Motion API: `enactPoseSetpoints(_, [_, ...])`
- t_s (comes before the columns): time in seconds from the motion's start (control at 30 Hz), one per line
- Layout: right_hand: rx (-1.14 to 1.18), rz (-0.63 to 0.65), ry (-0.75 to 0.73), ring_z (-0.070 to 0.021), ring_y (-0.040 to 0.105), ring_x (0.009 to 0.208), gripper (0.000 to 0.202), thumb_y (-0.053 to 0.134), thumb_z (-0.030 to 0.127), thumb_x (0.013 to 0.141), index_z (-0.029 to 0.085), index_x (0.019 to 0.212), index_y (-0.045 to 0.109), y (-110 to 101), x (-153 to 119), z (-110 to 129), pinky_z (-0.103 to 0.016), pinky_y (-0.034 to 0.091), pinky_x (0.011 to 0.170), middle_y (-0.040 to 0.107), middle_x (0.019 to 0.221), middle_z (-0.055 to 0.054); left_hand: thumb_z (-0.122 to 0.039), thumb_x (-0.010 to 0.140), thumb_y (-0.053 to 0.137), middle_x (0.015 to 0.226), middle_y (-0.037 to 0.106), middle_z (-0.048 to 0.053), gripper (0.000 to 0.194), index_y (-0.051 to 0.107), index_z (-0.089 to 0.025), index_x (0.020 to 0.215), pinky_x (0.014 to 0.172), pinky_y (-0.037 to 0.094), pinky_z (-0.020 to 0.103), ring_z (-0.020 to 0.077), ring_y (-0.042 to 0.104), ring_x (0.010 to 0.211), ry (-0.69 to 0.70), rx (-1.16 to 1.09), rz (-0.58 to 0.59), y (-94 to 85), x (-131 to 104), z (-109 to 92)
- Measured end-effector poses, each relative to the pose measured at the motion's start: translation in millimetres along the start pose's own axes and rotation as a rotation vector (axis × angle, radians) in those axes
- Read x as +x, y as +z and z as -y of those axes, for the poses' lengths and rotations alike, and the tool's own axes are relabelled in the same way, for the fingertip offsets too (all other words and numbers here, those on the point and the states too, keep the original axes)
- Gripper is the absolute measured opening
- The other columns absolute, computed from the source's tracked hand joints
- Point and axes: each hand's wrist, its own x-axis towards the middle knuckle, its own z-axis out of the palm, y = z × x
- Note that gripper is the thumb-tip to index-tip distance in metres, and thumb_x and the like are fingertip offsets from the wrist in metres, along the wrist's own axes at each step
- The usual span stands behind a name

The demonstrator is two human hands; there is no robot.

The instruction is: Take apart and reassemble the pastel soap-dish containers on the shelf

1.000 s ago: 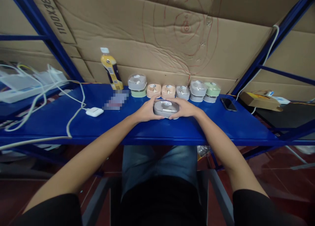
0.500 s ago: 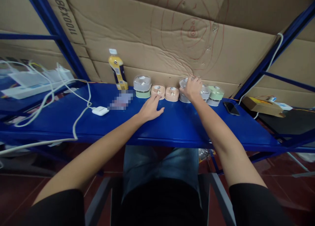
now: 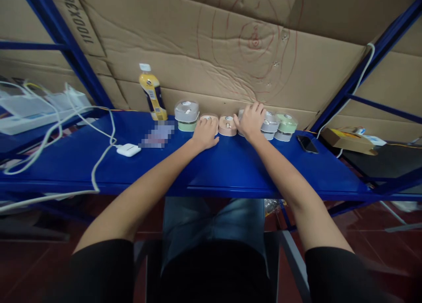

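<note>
On the blue tabletop, my left hand (image 3: 205,133) lies over the front of a low pink box (image 3: 213,119), fingers stretched out across it and thumb apart to the right. My right hand (image 3: 252,122) is wrapped over a grey lidded box (image 3: 241,116), mostly hidden beneath the fingers. Between my hands sits a second pink box (image 3: 227,126). Left of them stands a grey box (image 3: 186,111) on top of a green box (image 3: 187,125). Beyond my right hand are stacked grey boxes (image 3: 270,126) and a pale green lidded box (image 3: 286,123).
A yellow drink bottle (image 3: 153,94) stands at the back left. A white earbud case (image 3: 129,150) and cables (image 3: 104,155) lie nearer. To the right are a black phone (image 3: 307,144) and an opened carton (image 3: 347,141). Cardboard (image 3: 158,39) forms the back wall.
My left hand has moved forward and covers more of the left pink box. The right hand stays over the grey box, its thumb now nearer the middle pink box. The view has shifted slightly.
</note>
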Motion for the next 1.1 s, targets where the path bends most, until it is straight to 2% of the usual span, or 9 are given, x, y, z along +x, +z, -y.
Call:
enactPoseSetpoints(0.13, [0.057, 0.052, -0.112, -0.0529, 0.043, 0.149, 0.059, 0.047, 0.059, 0.107, 0.013, 0.137, 0.07, -20, -30, 5, -0.074, 0.034, 0.124, 0.061, 0.147, -0.028, -0.034, 0.089, 0.075, 0.149, 0.061, 0.031, 0.069, 0.053, -0.009, 0.149, 0.122, 0.038, 0.07, 0.0584, 0.05, 0.144, 0.003, 0.07, 0.013, -20.1, -39, -24])
enactPoseSetpoints(0.23, [0.161, 0.063, -0.139, -0.0451, 0.054, 0.139, 0.046, 0.042, 0.048, 0.11, 0.02, 0.124, 0.075, -31, -50, 5, -0.066, 0.04, 0.124, 0.07, 0.132, -0.022, -0.041, 0.095, 0.075, 0.143, 0.062, 0.03, 0.058, 0.058, -0.014, 0.143, 0.113, 0.046, 0.071, 0.0583, 0.055, 0.137, -0.078, 0.069, -0.071, -32.5, -75, -42])
enactPoseSetpoints(0.33, [0.299, 0.117, -0.241, -0.0407, 0.06, 0.135, 0.039, 0.051, 0.051, 0.107, 0.024, 0.122, 0.076, -34, -61, 1, -0.061, 0.044, 0.125, 0.074, 0.128, -0.018, -0.057, 0.092, 0.081, 0.141, 0.062, 0.03, 0.069, 0.059, -0.017, 0.143, 0.107, 0.051, 0.072, 0.06, 0.056, 0.134, -0.189, 0.081, -0.188, -38.9, -101, -50])
enactPoseSetpoints(0.4, [0.402, 0.202, -0.354, -0.0387, 0.06, 0.142, 0.046, 0.063, 0.059, 0.102, 0.026, 0.132, 0.073, -32, -64, -1, -0.058, 0.045, 0.128, 0.071, 0.141, -0.015, -0.06, 0.092, 0.082, 0.141, 0.062, 0.029, 0.068, 0.062, -0.018, 0.142, 0.105, 0.054, 0.071, 0.0591, 0.059, 0.133, -0.217, 0.06, -0.163, -41.7, -108, -48])
enactPoseSetpoints(0.53, [0.565, 0.409, -0.539, -0.0386, 0.047, 0.163, 0.095, 0.084, 0.074, 0.083, 0.025, 0.159, 0.057, -26, -70, -3, -0.056, 0.039, 0.136, 0.052, 0.172, -0.017, -0.053, 0.091, 0.084, 0.146, 0.065, 0.019, 0.058, 0.067, -0.024, 0.139, 0.119, 0.053, 0.06, 0.046, 0.064, 0.138, 0.039, -0.161, 0.018, -46.9, -99, -33])
enactPoseSetpoints(0.67, [0.582, 0.537, -0.551, -0.0427, 0.052, 0.159, 0.117, 0.091, 0.077, 0.075, 0.024, 0.169, 0.046, -24, -78, -2, -0.062, 0.045, 0.131, 0.055, 0.171, -0.02, -0.056, 0.072, 0.098, 0.156, 0.063, 0.016, 0.094, 0.058, -0.026, 0.152, 0.126, 0.05, 0.057, 0.0425, 0.062, 0.147, 0.221, -0.472, 0.095, -42.8, -77, -14])
enactPoseSetpoints(0.87, [0.563, 0.52, -0.495, -0.0426, 0.072, 0.13, 0.104, 0.088, 0.071, 0.08, 0.018, 0.163, 0.053, -26, -83, -7, -0.061, 0.059, 0.109, 0.074, 0.145, -0.021, -0.057, 0.066, 0.102, 0.145, 0.073, 0.021, 0.114, 0.046, -0.021, 0.158, 0.115, 0.058, 0.062, 0.0431, 0.072, 0.135, 0.132, -0.728, 0.192, -21.7, -65, -9])
enactPoseSetpoints(0.97, [0.631, 0.493, -0.462, -0.0384, 0.075, 0.122, 0.096, 0.089, 0.068, 0.079, 0.019, 0.156, 0.059, -25, -78, -16, -0.057, 0.06, 0.106, 0.077, 0.137, -0.017, -0.059, 0.066, 0.102, 0.146, 0.072, 0.022, 0.118, 0.045, -0.02, 0.161, 0.115, 0.058, 0.06, 0.0435, 0.071, 0.136, 0.099, -0.695, 0.137, -18.5, -68, -13])
enactPoseSetpoints(1.1, [0.751, 0.462, -0.276, -0.0321, 0.076, 0.108, 0.075, 0.075, 0.07, 0.094, 0.02, 0.149, 0.062, -26, -64, -39, -0.052, 0.062, 0.1, 0.08, 0.12, -0.012, -0.065, 0.076, 0.094, 0.152, 0.064, 0.02, 0.108, 0.049, -0.021, 0.164, 0.121, 0.053, 0.062, 0.0433, 0.065, 0.141, 0.101, -0.515, 0.104, -22.8, -74, -10])
